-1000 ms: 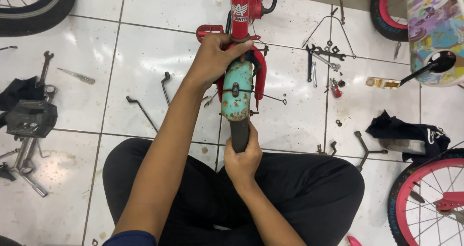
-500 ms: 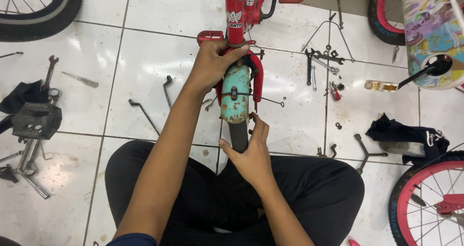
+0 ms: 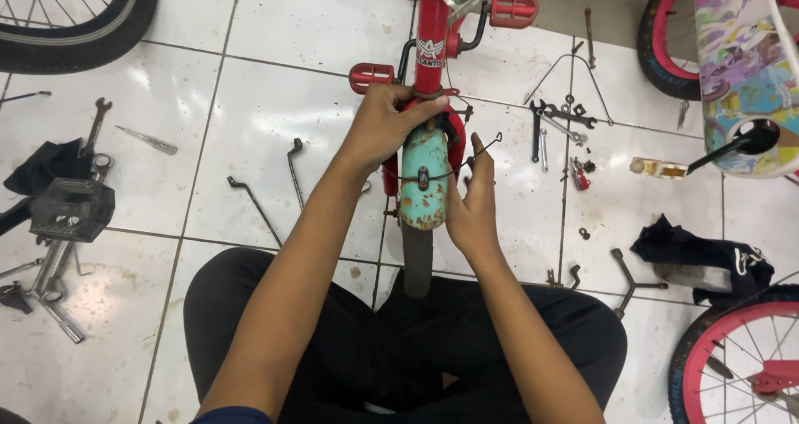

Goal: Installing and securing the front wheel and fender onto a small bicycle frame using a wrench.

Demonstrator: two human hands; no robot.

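Left hand [image 3: 384, 128] fingers curled tight over the top of the rusty teal mudguard [image 3: 424, 178], right where it meets the red bike frame [image 3: 430, 54]. Right hand [image 3: 473, 208] just beside the mudguard's right edge, fingers loosely open and pointing up, tips touching a thin wire stay [image 3: 483, 147] that loops off the mudguard; firm pinch or not, cannot tell. Below both hands, black tyre [image 3: 417, 257] runs down toward the person's crossed legs in dark trousers. Beyond the left fingers, red pedals [image 3: 370, 77] flank the frame. Further right on the white tiled floor [image 3: 166, 199]: scattered spanners [image 3: 553, 124], black cloth [image 3: 695, 253], pink-rimmed wheel [image 3: 732, 349]. Further left: bent rods [image 3: 258, 208], black pedal [image 3: 71, 209], large tyre [image 3: 75, 16].
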